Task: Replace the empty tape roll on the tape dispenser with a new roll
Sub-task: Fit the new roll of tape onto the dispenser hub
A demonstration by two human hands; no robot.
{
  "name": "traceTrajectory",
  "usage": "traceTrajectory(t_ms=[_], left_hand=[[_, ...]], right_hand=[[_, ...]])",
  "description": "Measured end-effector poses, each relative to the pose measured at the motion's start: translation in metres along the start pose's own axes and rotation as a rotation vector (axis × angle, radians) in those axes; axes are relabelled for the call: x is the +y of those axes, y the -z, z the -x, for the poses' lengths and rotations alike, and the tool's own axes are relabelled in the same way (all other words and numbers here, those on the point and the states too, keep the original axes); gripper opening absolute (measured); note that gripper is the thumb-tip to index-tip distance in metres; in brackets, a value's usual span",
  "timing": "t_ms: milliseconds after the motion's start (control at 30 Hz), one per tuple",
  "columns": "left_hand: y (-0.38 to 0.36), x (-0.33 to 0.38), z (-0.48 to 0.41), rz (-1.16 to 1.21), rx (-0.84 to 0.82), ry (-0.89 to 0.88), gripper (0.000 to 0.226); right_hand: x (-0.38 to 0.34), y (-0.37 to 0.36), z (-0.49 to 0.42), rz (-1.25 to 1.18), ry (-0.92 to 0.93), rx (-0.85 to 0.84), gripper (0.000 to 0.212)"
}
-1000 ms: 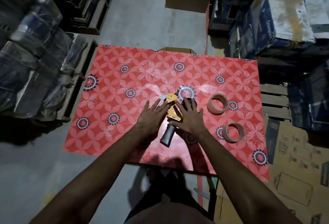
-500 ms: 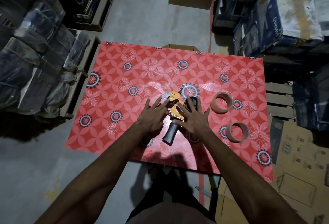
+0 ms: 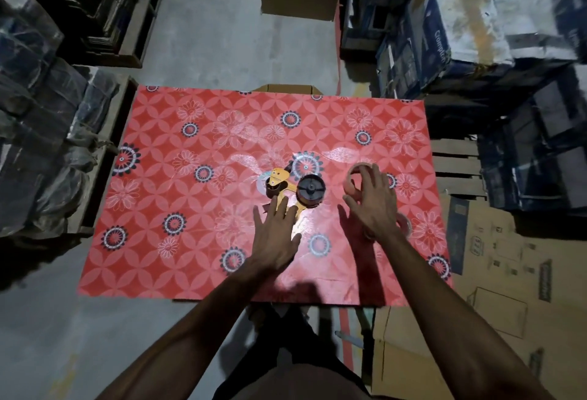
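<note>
Change: a second ago we were working both hands over the tape dispenser (image 3: 287, 191); now our right hand (image 3: 371, 201) is reaching away to the farther tape roll (image 3: 357, 179), leaving the black hub (image 3: 311, 190) uncovered.
Meaning: we are judging the hub to be bare, or carrying only a core, and ready for a new roll; we are moving from clearing to fetching.
Left grip: our left hand (image 3: 276, 234) is lying flat, fingers spread apart, pressing on the dispenser's handle end and steadying it on the tabletop (image 3: 165, 183).
Right grip: fingers are curling over the farther roll's rim; we cannot tell whether they are clamping it yet.
Dispenser: it is lying on its side near the tabletop's middle, yellow frame toward the far edge.
Count: we are seeing one dispenser and two rolls; the nearer tape roll (image 3: 405, 225) is sitting mostly hidden under our right wrist.
Which roll: we cannot tell which one is the empty one.
</note>
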State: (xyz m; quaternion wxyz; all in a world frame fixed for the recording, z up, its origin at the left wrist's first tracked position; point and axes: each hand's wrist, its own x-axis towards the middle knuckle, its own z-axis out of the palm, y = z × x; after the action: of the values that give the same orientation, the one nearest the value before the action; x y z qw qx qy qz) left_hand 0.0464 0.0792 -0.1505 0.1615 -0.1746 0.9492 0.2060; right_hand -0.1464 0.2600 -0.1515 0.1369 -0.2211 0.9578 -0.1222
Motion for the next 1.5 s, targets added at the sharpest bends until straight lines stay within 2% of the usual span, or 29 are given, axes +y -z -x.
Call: traceTrajectory(t_ms=[167,233,367,500,633,767,900,967,1033,1100,1167,1267,1333,1433,1500], left_hand=[[-0.001,0.007,-0.004,-0.053,-0.033,-0.026,0.056],[0.003,0.006,-0.004,-0.04,-0.03,-0.027,0.053],[0.006,0.007,-0.003,0.002,-0.024,-0.003,0.049],[0.011,0.01,-0.007,0.031,0.013,-0.003,0.043],[0.025,0.014,-0.017,0.009,0.064,0.004,0.035],[0.057,0.021,-0.025,0.198,0.111,-0.058,0.045],[0.096,0.028,-0.027,0.439,0.144,-0.126,0.089],[0.112,0.031,-0.031,0.462,0.125,-0.159,0.11],[0.124,0.033,-0.033,0.46,0.088,-0.177,0.119],[0.134,0.035,-0.032,0.478,0.052,-0.205,0.115],[0.14,0.037,-0.028,0.519,0.029,-0.216,0.101],[0.141,0.034,-0.02,0.645,0.025,-0.155,0.088],[0.139,0.03,-0.016,0.75,0.063,-0.04,0.084],[0.137,0.032,-0.005,0.873,0.146,0.143,0.088],[0.136,0.034,0.003,0.939,0.18,0.169,0.09]], right_hand=[[0.028,0.008,-0.022,0.034,-0.068,-0.137,0.115],[0.03,0.006,-0.03,-0.012,-0.08,-0.17,0.117],[0.025,-0.001,-0.036,-0.164,-0.105,-0.148,0.106],[0.021,-0.001,-0.039,-0.266,-0.183,-0.146,0.111],[0.012,0.009,-0.04,-0.295,-0.23,-0.167,0.095],[-0.011,0.033,-0.03,-0.555,-0.226,-0.124,0.09],[-0.037,0.059,-0.003,-0.868,-0.14,-0.148,0.08],[-0.049,0.073,0.012,-0.966,-0.095,-0.174,0.065],[-0.058,0.084,0.024,-1.047,-0.06,-0.243,0.052],[-0.066,0.092,0.035,-1.08,-0.01,-0.292,0.036],[-0.073,0.097,0.044,-1.07,0.036,-0.334,0.034],[-0.085,0.102,0.058,-1.079,0.023,-0.325,0.057],[-0.091,0.102,0.065,-1.081,0.017,-0.286,0.066],[-0.099,0.096,0.076,-1.104,0.053,-0.253,0.054],[-0.109,0.095,0.087,-1.055,0.066,-0.237,0.051]])
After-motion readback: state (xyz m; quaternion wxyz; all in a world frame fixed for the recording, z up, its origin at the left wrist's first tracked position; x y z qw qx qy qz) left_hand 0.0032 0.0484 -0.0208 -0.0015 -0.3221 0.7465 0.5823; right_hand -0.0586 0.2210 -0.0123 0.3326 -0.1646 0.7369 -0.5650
